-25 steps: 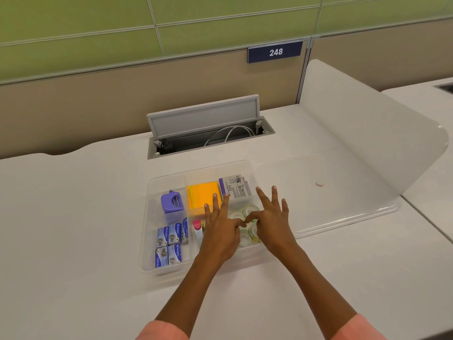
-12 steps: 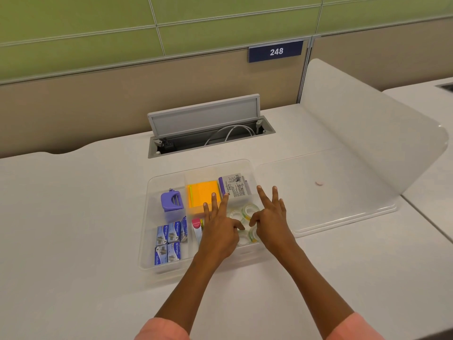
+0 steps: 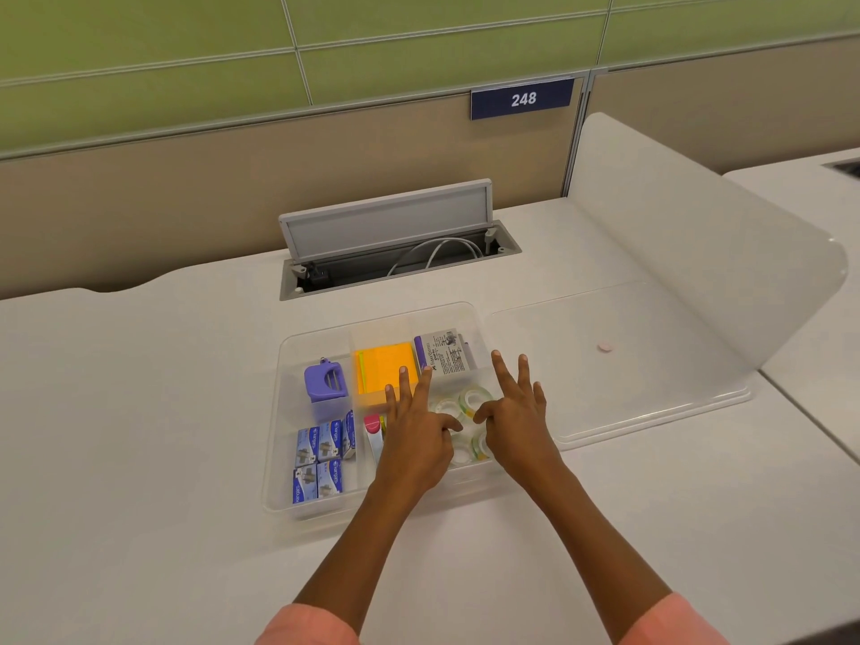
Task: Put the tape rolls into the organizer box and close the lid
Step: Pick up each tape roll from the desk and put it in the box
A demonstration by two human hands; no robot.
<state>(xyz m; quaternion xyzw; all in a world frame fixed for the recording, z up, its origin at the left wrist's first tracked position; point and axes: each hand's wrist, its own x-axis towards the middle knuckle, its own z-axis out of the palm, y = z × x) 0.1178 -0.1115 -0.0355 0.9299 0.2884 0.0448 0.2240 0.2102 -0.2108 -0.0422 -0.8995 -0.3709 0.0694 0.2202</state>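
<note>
Nearest the person, two salmon-pink sleeves (image 3: 307, 627) frame two bare forearms reaching out over the white desk (image 3: 139, 458). Both hands hover palm-down over the near right compartment of the clear organizer box (image 3: 279, 458). On the left hand (image 3: 416, 446) the fingers are spread and the thumb curls in toward the tape, pinching nothing that I can make out. On the right hand (image 3: 516, 428) the fingers fan out too, with the thumb tip touching a roll. Under and between the hands lie the tape rolls (image 3: 472, 402), clear with green-and-yellow cores; I count four, all inside that compartment, partly hidden by the fingers. Just left of the left hand stands one pink-capped tube (image 3: 372, 430). Further left sit five small blue boxes (image 3: 319, 463), three in the far row and two nearer. Beyond those are one purple sharpener-like item (image 3: 325, 386), one orange sticky-note pad (image 3: 384, 374) and one purple-edged printed packet (image 3: 444, 358). To the right of the box its clear lid (image 3: 651, 356) lies open flat on the desk, with one small pink dot (image 3: 605, 347) on it. Farthest off are one open cable hatch (image 3: 395, 246) and one blue sign (image 3: 522, 99) reading 248
</note>
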